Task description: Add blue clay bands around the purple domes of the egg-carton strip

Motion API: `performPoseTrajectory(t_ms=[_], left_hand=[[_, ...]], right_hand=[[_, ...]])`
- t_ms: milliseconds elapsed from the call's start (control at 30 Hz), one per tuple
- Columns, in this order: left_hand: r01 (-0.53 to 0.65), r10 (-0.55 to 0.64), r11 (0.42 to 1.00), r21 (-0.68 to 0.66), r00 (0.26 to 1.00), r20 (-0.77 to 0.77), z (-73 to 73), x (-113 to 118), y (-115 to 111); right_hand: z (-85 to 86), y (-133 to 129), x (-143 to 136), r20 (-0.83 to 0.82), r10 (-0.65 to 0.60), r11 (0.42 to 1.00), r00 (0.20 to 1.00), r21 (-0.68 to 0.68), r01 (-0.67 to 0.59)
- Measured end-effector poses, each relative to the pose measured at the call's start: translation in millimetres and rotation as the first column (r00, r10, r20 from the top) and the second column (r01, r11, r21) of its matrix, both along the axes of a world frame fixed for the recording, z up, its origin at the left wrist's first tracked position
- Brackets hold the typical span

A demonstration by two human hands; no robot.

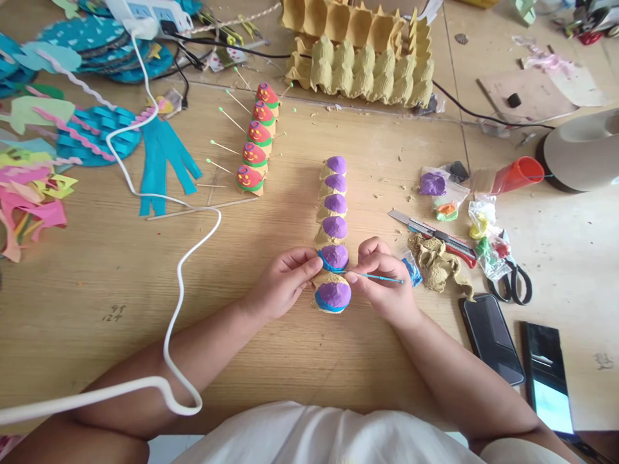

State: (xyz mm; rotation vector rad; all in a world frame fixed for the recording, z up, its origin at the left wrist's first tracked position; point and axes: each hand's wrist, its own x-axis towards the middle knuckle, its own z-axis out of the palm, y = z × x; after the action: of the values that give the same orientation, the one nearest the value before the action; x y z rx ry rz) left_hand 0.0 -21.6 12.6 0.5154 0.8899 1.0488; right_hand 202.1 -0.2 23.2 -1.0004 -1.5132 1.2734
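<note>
six purple domes (334,294), five faces (250,177), two phones (492,338)

This looks like a craft workspace, though whether it sits in a home, a classroom or a studio cannot be told. The wooden tabletop (290,361) carries egg cartons (372,71), a utility knife (435,237), black-handled scissors (513,283), small bags of coloured clay (491,248) and cut coloured paper (33,200), with a power strip (149,14) among woven blue pieces (99,136).
</note>
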Motion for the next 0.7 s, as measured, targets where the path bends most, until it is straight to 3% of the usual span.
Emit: performPoseTrajectory(t_ms=[233, 367, 700], left_hand=[[0.016, -0.013, 0.999, -0.04, 0.997, 0.075, 5.8, 1.0, 2.4], [0.012, -0.007, 0.999, -0.034, 0.991, 0.135, 7.7, 1.0, 3.4], [0.048, -0.041, 0.998, -0.034, 0.983, 0.18, 0.3, 1.6, 0.9]], right_hand=[[-7.3, -1.0, 0.3, -0.155, 0.042, 0.999, 0.987, -0.028, -0.047], [-14.5, -1.3, 1.3, -0.25, -0.001, 0.996, 0.968, -0.083, -0.02], [-8.0, -0.9, -2.3, -0.163, 0.014, 0.997, 0.986, -0.072, -0.026]])
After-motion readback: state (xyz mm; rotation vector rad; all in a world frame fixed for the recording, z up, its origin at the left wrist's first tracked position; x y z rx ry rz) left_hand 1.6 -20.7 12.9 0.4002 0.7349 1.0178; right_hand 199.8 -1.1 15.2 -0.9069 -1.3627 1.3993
